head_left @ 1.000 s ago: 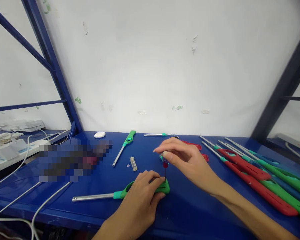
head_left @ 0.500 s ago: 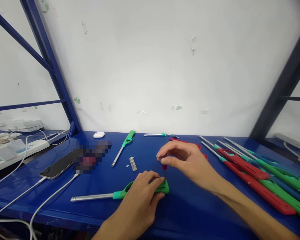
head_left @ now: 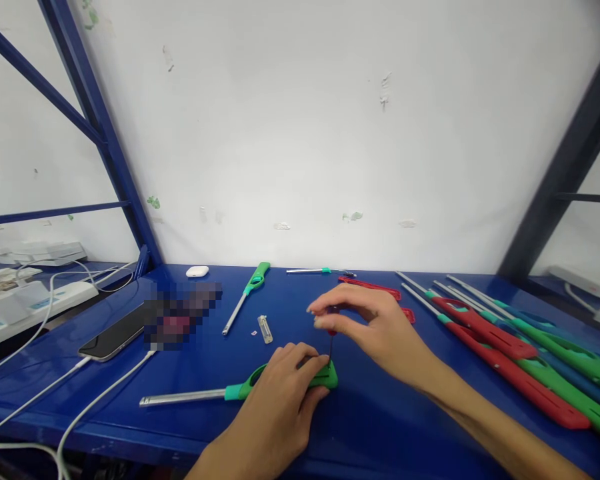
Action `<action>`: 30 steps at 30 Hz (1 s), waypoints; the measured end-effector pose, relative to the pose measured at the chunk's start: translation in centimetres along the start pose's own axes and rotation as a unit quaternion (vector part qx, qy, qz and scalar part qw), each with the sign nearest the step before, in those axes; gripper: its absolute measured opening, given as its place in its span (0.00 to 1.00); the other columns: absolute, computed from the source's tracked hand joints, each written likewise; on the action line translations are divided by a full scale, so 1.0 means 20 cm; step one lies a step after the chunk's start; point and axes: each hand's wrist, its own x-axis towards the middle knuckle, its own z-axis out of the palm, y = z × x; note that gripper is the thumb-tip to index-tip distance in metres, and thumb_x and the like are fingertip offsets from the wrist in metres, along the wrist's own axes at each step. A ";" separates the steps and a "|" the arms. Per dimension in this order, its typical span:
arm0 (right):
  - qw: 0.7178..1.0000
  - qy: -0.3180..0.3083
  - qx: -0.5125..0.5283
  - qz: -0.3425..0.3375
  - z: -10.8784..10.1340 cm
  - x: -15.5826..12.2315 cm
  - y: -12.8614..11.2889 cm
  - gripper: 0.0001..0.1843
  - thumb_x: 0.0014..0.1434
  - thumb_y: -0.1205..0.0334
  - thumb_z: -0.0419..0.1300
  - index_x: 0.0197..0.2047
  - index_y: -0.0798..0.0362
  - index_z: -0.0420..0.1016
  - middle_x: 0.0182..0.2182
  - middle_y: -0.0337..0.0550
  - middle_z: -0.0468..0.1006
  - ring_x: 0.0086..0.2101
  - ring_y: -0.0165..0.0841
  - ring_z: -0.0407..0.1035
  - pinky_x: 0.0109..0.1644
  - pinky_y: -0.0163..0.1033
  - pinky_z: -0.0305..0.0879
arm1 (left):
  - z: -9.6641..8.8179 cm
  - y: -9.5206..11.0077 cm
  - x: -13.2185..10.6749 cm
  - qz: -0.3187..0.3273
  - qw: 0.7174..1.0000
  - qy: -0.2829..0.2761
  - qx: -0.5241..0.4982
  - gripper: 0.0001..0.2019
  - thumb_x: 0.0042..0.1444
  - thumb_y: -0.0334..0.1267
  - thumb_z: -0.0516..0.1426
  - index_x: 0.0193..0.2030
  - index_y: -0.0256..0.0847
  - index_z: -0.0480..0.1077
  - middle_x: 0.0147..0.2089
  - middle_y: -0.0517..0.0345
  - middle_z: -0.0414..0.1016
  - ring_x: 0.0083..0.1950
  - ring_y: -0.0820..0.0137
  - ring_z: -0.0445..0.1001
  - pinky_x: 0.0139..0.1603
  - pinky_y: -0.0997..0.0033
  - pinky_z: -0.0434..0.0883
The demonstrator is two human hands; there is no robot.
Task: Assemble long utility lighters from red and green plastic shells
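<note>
My left hand [head_left: 280, 400] presses down on the green handle of a long-nosed lighter [head_left: 240, 389] that lies on the blue bench [head_left: 370, 413], its metal tube pointing left. My right hand [head_left: 370, 327] pinches the red handle of a small screwdriver [head_left: 331, 337] between thumb and fingers. The screwdriver stands upright with its thin shaft down in the rear end of the green handle.
A second green lighter [head_left: 247, 293], a small metal part [head_left: 265, 329] and a white earbud case [head_left: 197, 271] lie further back. Several red and green lighters [head_left: 505, 347] are stacked at the right. A phone [head_left: 113, 337] with white cables [head_left: 40, 393] lies at the left.
My right hand's fingers have shifted around the screwdriver's handle, which stays upright on the lighter. My left hand has kept still.
</note>
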 end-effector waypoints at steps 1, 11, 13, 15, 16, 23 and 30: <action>1.000 -0.026 0.009 0.007 -0.01 0.00 0.00 0.10 0.68 0.59 0.62 0.50 0.43 0.83 0.44 0.40 0.83 0.44 0.36 0.77 0.49 0.41 0.72 | 0.00 0.00 0.00 0.000 1.000 0.001 0.000 0.17 0.68 0.28 0.55 0.60 0.49 0.67 0.55 0.58 0.72 0.54 0.62 0.70 0.61 0.53 0.67; 0.998 0.018 -0.047 -0.022 -0.01 0.01 0.00 0.05 0.59 0.60 0.72 0.40 0.45 0.83 0.36 0.37 0.79 0.35 0.33 0.73 0.44 0.39 0.70 | 0.00 0.00 0.00 0.007 1.000 0.007 0.006 0.17 0.68 0.28 0.55 0.59 0.49 0.68 0.54 0.59 0.72 0.53 0.62 0.70 0.59 0.55 0.68; 0.998 -0.017 -0.050 -0.026 -0.02 0.01 -0.01 0.08 0.66 0.59 0.65 0.47 0.43 0.83 0.41 0.40 0.79 0.40 0.34 0.73 0.47 0.40 0.70 | 0.00 0.00 0.00 0.010 1.000 0.013 0.006 0.17 0.68 0.28 0.55 0.59 0.49 0.68 0.54 0.58 0.72 0.53 0.62 0.71 0.59 0.55 0.68; 0.998 -0.048 -0.033 -0.021 -0.03 0.01 -0.02 0.14 0.71 0.60 0.57 0.53 0.41 0.81 0.47 0.42 0.79 0.44 0.34 0.74 0.50 0.41 0.70 | 0.00 0.00 0.00 0.012 1.000 0.017 0.008 0.17 0.68 0.28 0.55 0.60 0.48 0.68 0.54 0.58 0.73 0.52 0.63 0.71 0.60 0.55 0.68; 0.998 -0.053 -0.018 -0.017 -0.03 0.01 -0.02 0.15 0.72 0.60 0.55 0.54 0.41 0.81 0.49 0.42 0.79 0.44 0.35 0.74 0.50 0.42 0.71 | 0.00 0.00 0.00 0.013 1.000 0.017 0.009 0.16 0.68 0.29 0.55 0.60 0.48 0.68 0.54 0.58 0.73 0.52 0.63 0.71 0.60 0.55 0.67; 0.999 0.027 -0.027 0.004 -0.02 0.01 -0.01 0.03 0.58 0.57 0.72 0.37 0.43 0.85 0.35 0.41 0.76 0.37 0.36 0.71 0.46 0.43 0.72 | -0.01 0.01 0.00 0.006 1.000 0.009 0.006 0.18 0.68 0.29 0.54 0.61 0.50 0.68 0.54 0.58 0.72 0.53 0.62 0.70 0.60 0.54 0.68; 0.997 -0.063 0.034 0.020 -0.03 0.01 -0.02 0.12 0.70 0.60 0.58 0.49 0.44 0.83 0.45 0.44 0.80 0.44 0.37 0.75 0.48 0.43 0.73 | -0.01 0.01 0.00 0.002 1.000 0.006 0.002 0.17 0.68 0.29 0.55 0.60 0.49 0.68 0.54 0.58 0.72 0.53 0.62 0.71 0.62 0.51 0.67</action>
